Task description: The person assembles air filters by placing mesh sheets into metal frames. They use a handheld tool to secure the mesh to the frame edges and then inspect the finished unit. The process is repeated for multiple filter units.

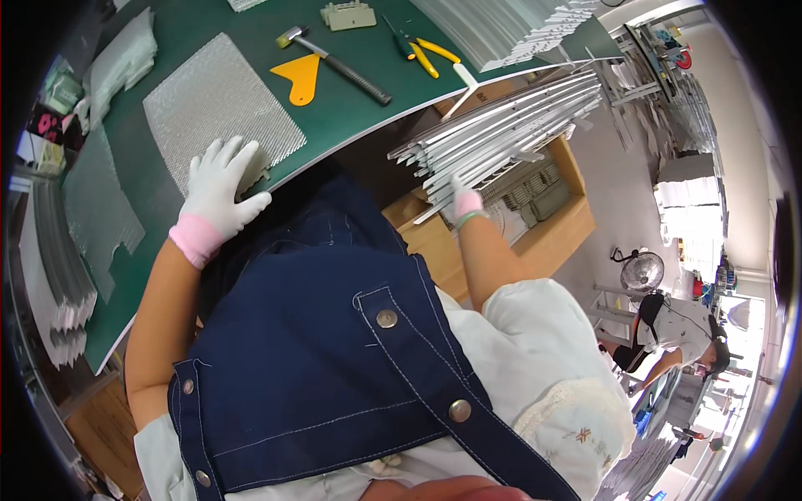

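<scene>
My left hand, in a white glove with a pink cuff, lies with fingers spread on the near end of a silvery, fine-celled mesh panel. A small greyish piece shows partly beside its palm, by the table's edge. Off to the right, my right hand, gloved the same way, reaches to a bundle of long silver metal strips. Its fingers are blurred and partly hidden, so whether they grip a strip is unclear. Below the strips stands an open cardboard box with grey-beige plastic pieces in it.
On the green table lie a hammer, a yellow scraper, yellow-handled pliers and a beige plastic part. More strips are stacked at the far right. A fan and another person are farther right.
</scene>
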{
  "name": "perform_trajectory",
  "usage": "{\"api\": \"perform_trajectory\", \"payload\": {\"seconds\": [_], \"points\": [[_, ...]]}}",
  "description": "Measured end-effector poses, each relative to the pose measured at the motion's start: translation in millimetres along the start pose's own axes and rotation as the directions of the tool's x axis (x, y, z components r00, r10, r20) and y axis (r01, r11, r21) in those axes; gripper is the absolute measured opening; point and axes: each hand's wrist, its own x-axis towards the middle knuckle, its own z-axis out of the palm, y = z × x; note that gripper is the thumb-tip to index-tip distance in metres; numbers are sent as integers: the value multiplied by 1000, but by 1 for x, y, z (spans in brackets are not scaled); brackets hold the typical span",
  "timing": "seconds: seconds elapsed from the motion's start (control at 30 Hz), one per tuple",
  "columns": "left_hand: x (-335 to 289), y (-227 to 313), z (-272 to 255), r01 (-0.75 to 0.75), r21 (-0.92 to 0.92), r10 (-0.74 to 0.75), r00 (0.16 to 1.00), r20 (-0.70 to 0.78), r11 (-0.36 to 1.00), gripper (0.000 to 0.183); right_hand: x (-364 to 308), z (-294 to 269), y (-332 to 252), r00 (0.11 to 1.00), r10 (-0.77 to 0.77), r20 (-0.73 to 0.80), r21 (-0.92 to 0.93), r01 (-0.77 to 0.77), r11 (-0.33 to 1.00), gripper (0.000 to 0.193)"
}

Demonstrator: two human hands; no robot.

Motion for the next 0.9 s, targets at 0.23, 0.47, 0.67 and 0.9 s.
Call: {"api": "perform_trajectory", "payload": {"seconds": [0.23,0.47,0.67,0.9], "points": [[4,15,-1,-57,-2,55,978,-203,998,59,10,5,56,898,-177,403,523,-67,850,42],[30,63,4,-418,-398,435,899,-53,816,52,-137,-102,-124,505,-473,722,674,-361,644,35],[26,97,7,-19,-990,66,997,-28,-137,68,-244,-65,-173,155,-633,759,651,-179,737,47],[-68,-32,-107,-463,-884,-375,832,-408,-65,67,-107,-107,-145,546,-679,491,777,-626,58,56]]}}
